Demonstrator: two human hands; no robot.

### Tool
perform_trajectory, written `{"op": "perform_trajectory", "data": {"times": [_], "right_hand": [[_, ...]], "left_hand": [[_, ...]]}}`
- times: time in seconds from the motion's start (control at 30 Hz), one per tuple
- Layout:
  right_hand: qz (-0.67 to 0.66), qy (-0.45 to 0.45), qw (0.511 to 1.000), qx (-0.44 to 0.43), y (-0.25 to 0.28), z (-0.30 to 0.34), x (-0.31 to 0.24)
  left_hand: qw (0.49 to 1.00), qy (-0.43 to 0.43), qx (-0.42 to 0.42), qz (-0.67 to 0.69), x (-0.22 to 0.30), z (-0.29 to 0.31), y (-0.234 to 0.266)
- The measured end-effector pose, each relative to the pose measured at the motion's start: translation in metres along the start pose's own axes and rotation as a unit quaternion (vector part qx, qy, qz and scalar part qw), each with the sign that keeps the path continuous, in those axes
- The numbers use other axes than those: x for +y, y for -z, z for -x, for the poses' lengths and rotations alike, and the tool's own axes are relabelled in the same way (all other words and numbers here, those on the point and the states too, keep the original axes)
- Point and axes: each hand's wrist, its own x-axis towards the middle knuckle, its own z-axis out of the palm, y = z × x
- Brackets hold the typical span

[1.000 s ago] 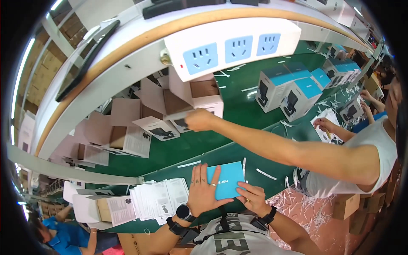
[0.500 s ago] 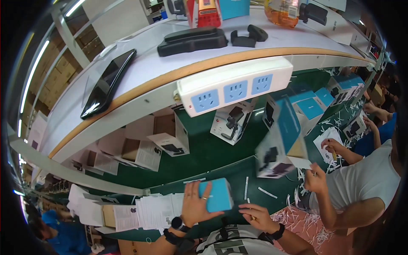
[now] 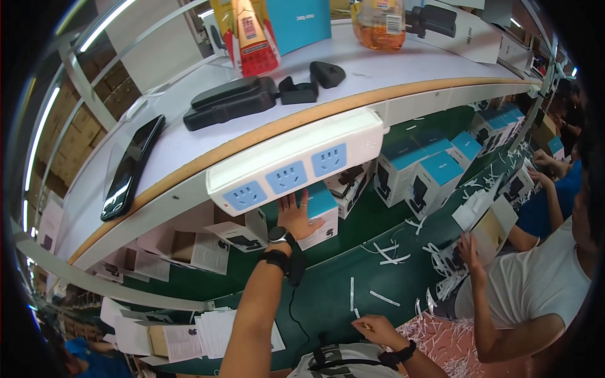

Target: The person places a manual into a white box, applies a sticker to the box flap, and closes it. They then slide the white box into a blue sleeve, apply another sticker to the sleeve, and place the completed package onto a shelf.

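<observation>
My left hand (image 3: pixel 299 217) reaches under the shelf and rests with spread fingers on a small carton (image 3: pixel 321 208) with a blue top and white printed sides. The hand covers the carton's left part. Beside it, on the right, stands a white printed carton (image 3: pixel 350 194), partly hidden by the power strip. Low in the view my right hand (image 3: pixel 377 329) is closed, fingertips pinched together over the green bench. Whatever it holds is too small to make out. Just above its fingertips lie thin white strips (image 3: pixel 351 294).
The white power strip (image 3: pixel 296 165) hangs from the shelf edge above my left hand. Open cartons (image 3: pixel 205 249) stand left, blue-topped cartons (image 3: pixel 435 179) right. Papers (image 3: pixel 217 334) lie at lower left. A co-worker at right handles an open carton (image 3: pixel 495 227). A phone (image 3: pixel 133 167) lies on the shelf.
My left hand has moved forward and up with the blue-topped carton, from the bench front to under the shelf. My right hand stays low. The co-worker's carton has moved right and down.
</observation>
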Motion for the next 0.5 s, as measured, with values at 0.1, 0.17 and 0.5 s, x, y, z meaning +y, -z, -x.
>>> {"op": "perform_trajectory", "data": {"times": [0.1, 0.17, 0.5], "right_hand": [[-0.024, -0.069, 0.996, 0.045, 0.009, 0.022, 0.019], [-0.022, -0.159, 0.983, 0.091, 0.015, 0.042, 0.035], [-0.016, -0.026, 0.986, 0.166, 0.072, -0.127, 0.077]], "left_hand": [[0.986, -0.039, 0.013, 0.164, 0.020, 0.001, 0.052], [0.839, -0.001, -0.007, 0.545, 0.059, 0.014, 0.150], [0.574, -0.073, -0.037, 0.815, 0.099, 0.067, 0.430]]}}
